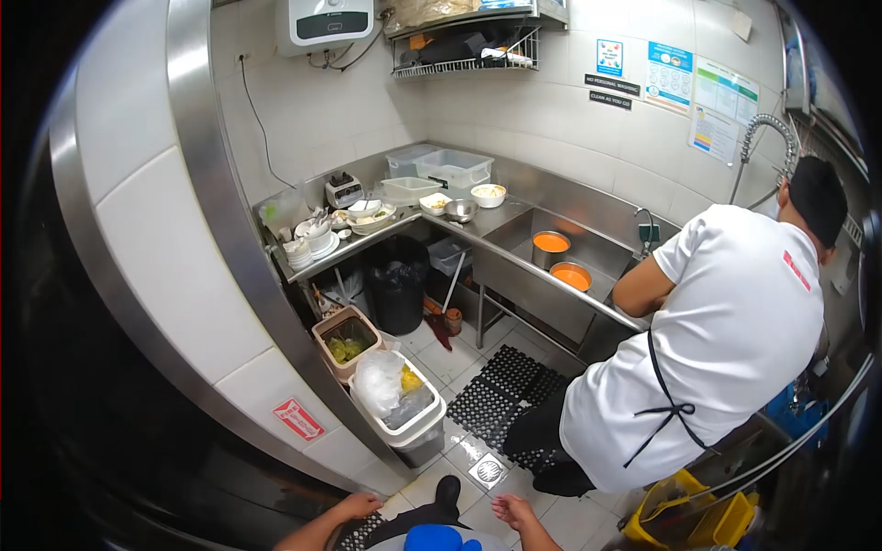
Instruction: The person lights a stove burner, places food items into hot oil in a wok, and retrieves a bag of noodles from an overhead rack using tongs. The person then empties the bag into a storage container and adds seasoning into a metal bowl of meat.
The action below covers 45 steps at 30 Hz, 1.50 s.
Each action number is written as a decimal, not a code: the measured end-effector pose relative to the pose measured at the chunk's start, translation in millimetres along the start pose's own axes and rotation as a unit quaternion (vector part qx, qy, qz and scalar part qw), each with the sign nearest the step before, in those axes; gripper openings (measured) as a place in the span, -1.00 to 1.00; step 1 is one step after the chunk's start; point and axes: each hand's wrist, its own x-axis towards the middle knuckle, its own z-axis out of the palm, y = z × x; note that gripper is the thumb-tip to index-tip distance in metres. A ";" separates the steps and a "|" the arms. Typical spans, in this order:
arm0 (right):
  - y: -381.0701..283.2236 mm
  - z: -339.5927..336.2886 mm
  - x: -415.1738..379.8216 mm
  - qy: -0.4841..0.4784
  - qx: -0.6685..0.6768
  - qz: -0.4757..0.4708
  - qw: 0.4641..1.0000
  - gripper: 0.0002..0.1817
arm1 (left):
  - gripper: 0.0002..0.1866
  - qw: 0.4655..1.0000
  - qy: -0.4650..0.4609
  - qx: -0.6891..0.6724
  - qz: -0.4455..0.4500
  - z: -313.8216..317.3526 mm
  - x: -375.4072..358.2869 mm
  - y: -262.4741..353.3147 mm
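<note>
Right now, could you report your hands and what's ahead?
Left hand open, empty. Right hand open, near floor drain. Co-worker ahead at sink.

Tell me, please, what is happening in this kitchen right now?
This is a dishwashing corner seen from above. The wearer's left hand and right hand hang open near the tiled floor, holding nothing. A co-worker in a white shirt and apron leans over the steel sink, where two pots of orange liquid stand. Dirty dishes are piled on the counter, and two bins stand below.
</note>
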 end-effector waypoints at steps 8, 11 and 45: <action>-129.7 91.9 51.6 -0.073 -0.087 -0.012 0.993 -0.81 | -0.62 0.949 -0.019 -0.312 0.052 -50.3 104.7 72.3; -168.7 105.3 118.0 -0.139 -0.152 -0.030 0.978 -0.83 | -0.63 0.960 0.023 -0.260 0.101 -72.4 151.6 92.5; -544.8 127.5 462.4 -0.063 -0.532 0.141 0.832 -0.77 | -0.73 0.790 0.411 -0.397 -0.222 -325.8 363.1 154.5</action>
